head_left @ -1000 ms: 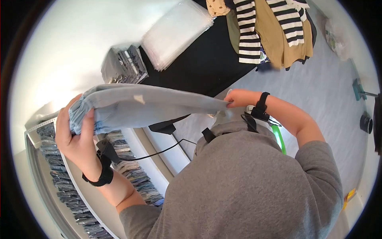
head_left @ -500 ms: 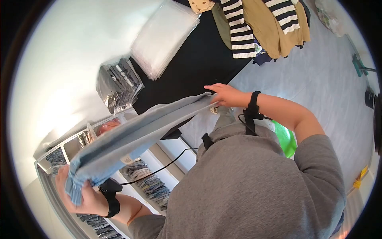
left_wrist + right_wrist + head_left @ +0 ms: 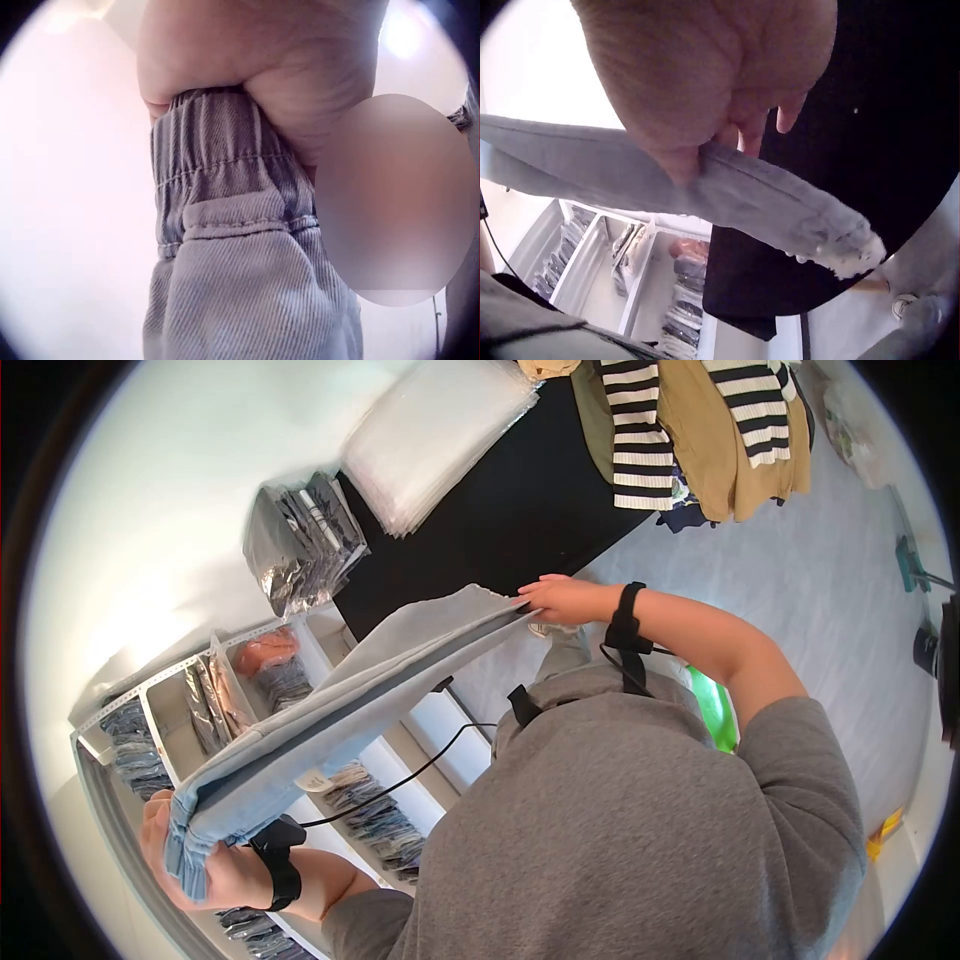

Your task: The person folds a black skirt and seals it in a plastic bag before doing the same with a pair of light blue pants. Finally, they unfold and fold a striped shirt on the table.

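A pair of light blue jeans (image 3: 330, 705) is stretched out between my two hands, folded lengthwise, running from lower left to upper right in the head view. My left hand (image 3: 215, 875) grips the gathered elastic waistband (image 3: 217, 142), the ruffled end hanging below the palm in the left wrist view. My right hand (image 3: 570, 600) holds the other end near the leg hem, thumb on one side of the cloth and fingers on the other. Past that grip, the frayed pale hem (image 3: 855, 255) droops free in the right wrist view.
A black-covered table (image 3: 480, 520) bears a stack of clear plastic bags (image 3: 440, 440) and bagged garments (image 3: 305, 545). Tan trousers (image 3: 705, 440) and striped knitwear (image 3: 640, 440) hang over its far end. White shelving (image 3: 175, 730) with packed clothes stands at left. A black cable (image 3: 420, 770) runs to my left wrist.
My left hand has come down and closer to the body with the waistband. The jeans now slope and show a long fold; my right hand has shifted slightly left along the hem end.
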Tool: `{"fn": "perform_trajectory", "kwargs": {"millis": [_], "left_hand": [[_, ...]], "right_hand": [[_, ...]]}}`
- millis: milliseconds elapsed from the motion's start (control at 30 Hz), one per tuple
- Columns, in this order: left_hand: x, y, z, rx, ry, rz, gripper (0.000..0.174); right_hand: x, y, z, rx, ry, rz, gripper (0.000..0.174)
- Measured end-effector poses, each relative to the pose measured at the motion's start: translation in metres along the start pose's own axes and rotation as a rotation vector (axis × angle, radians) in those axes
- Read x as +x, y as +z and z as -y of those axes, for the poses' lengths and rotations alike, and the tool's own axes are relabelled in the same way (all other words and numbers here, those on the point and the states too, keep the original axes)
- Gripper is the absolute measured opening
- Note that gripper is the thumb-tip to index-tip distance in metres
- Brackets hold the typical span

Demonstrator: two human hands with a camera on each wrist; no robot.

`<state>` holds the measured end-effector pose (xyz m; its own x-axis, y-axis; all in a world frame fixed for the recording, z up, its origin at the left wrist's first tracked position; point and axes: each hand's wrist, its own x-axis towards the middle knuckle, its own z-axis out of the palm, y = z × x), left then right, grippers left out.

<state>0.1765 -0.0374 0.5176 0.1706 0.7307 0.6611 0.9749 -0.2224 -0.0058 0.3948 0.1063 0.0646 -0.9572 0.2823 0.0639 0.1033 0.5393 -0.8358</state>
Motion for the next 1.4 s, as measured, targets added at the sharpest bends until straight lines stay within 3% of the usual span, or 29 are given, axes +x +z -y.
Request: {"fn": "perform_trajectory", "kwargs": {"millis": [67, 133, 167, 200, 233, 367, 433, 567, 700, 800, 867, 933, 967, 1000, 1067, 1133, 1200, 1233, 1267, 1333, 1400], "left_hand": [[-0.011, -0.005, 0.009, 0.063, -0.070, -0.012, 0.039], [-0.028, -0.008, 0.027, 0.125, -0.146, -0.026, 0.037], [-0.042, -0.008, 0.041, -0.003, -0.305, -0.071, 0.037], [-0.056, -0.008, 0.055, -0.132, -0.463, -0.116, 0.037], [-0.066, -0.005, 0.068, -0.111, -0.503, -0.090, 0.034], [-0.116, 0.029, 0.115, -0.206, -0.834, -0.079, 0.025], [-0.144, 0.047, 0.142, -0.305, -0.925, -0.048, 0.020], [-0.179, 0.095, 0.167, -0.528, -1.138, -0.029, 0.018], [-0.221, 0.149, 0.208, -0.675, -1.300, 0.032, 0.019], [-0.260, 0.200, 0.252, -0.699, -1.382, 0.111, 0.021], [-0.283, 0.233, 0.272, -0.713, -1.516, 0.230, 0.034], [-0.380, 0.304, 0.312, -0.485, -1.445, 0.343, 0.050], [-0.397, 0.318, 0.315, -0.667, -1.467, 0.422, 0.064], [-0.401, 0.326, 0.315, -0.688, -1.477, 0.424, 0.064], [-0.407, 0.340, 0.308, -0.368, -1.514, 0.372, 0.070], [-0.410, 0.343, 0.303, -0.400, -1.533, 0.318, 0.073], [-0.381, 0.330, 0.287, -0.233, -1.474, 0.196, 0.071], [-0.366, 0.325, 0.273, 0.132, -1.273, 0.259, 0.058], [-0.357, 0.319, 0.266, 0.117, -1.273, 0.267, 0.058], [-0.343, 0.310, 0.254, 0.004, -0.774, 0.355, 0.045], [-0.331, 0.311, 0.234, -0.039, -0.700, 0.437, 0.036]], "right_hand": [[-0.011, -0.014, -0.005, 0.034, 0.012, -0.017, 0.025], [-0.028, -0.030, -0.014, -0.101, -0.033, -0.209, 0.023], [-0.038, -0.042, -0.017, -0.111, -0.036, -0.194, 0.023], [-0.049, -0.055, -0.019, -0.114, 0.021, -0.266, 0.020], [-0.058, -0.070, -0.018, -0.117, 0.079, -0.336, 0.018], [-0.081, -0.134, 0.013, -0.123, 0.271, -0.307, 0.015], [-0.081, -0.158, 0.023, 0.097, 0.443, -0.301, 0.010], [-0.063, -0.197, 0.023, 0.370, 0.615, -0.218, 0.019], [-0.017, -0.214, -0.010, 0.602, 0.637, -0.154, 0.026], [0.029, -0.209, -0.053, 0.513, 0.697, -0.201, 0.028], [0.052, -0.184, -0.098, 0.549, 0.687, -0.284, 0.034], [0.057, -0.146, -0.167, 0.363, 0.678, -0.696, 0.040], [0.055, -0.128, -0.182, 0.178, 0.791, -0.752, 0.043], [0.051, -0.117, -0.184, -0.014, 0.896, -0.806, 0.047], [0.056, -0.103, -0.156, -0.118, 1.052, -0.963, 0.047], [0.057, -0.089, -0.137, -0.217, 1.287, -1.017, 0.042], [0.056, -0.074, -0.117, -0.228, 1.169, -1.089, 0.037], [0.055, -0.069, -0.110, -0.414, 1.078, -1.064, 0.034], [0.054, -0.064, -0.105, -0.426, 1.090, -1.065, 0.034], [0.055, -0.057, -0.098, -0.446, 1.083, -0.954, 0.033], [0.052, -0.051, -0.104, -0.459, 1.074, -0.910, 0.031]]}}
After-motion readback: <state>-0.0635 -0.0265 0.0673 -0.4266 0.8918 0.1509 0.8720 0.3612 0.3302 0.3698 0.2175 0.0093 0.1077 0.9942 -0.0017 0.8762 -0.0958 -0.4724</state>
